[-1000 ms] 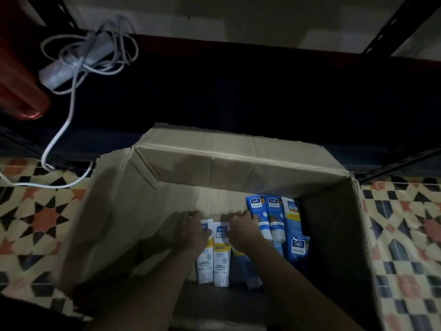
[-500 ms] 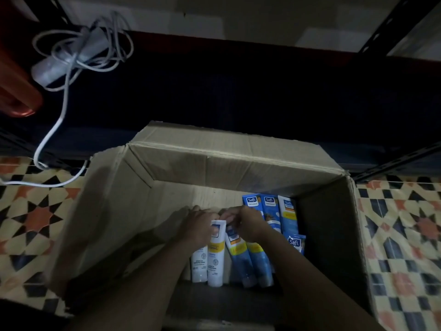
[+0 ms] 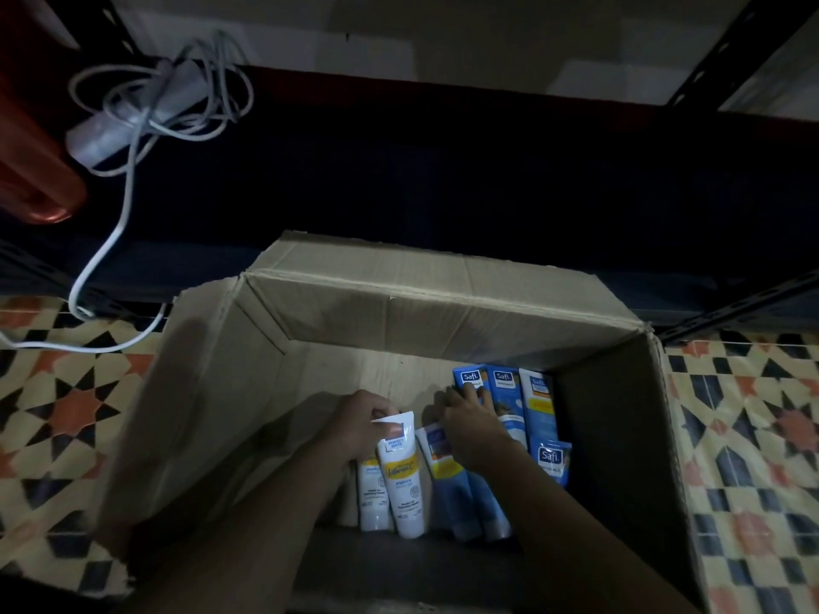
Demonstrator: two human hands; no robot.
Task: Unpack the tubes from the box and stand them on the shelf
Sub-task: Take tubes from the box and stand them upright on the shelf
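While the left hand (image 3: 354, 425) grips one, two white tubes (image 3: 401, 474) show.

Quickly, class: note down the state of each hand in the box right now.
Left hand: pinches the top of the white-and-yellow tube.
Right hand: lies on the blue tubes; whether it grips one cannot be told.

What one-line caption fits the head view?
In an open box, the left hand pinches a white tube by its crimped end while the right hand touches blue tubes.
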